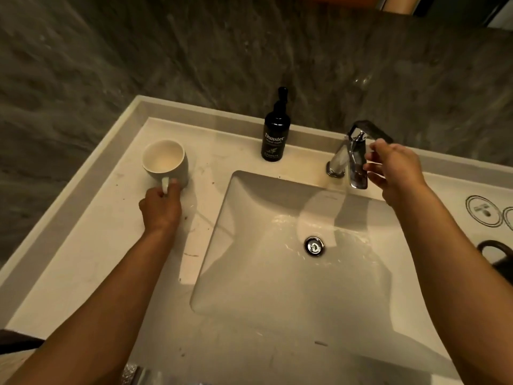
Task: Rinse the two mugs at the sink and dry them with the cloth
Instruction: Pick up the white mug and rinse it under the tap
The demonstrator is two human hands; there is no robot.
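A white mug (163,159) stands upright on the countertop left of the sink (277,287). My left hand (161,209) grips its handle from the near side. Over at the chrome faucet (352,157), my right hand (394,170) hovers beside the spout and under the lever, fingers spread and curled, holding nothing. No water stream is visible; the basin looks wet around the drain (314,246). A dark mug (497,259) shows partly at the right edge, only its handle and part of its body in view. No cloth is in sight.
A black hand wash bottle (275,129) stands at the back of the counter between mug and faucet. Round coasters (484,215) lie at the right. A grey stone wall rises behind the counter. Something shiny (138,375) sits at the bottom edge.
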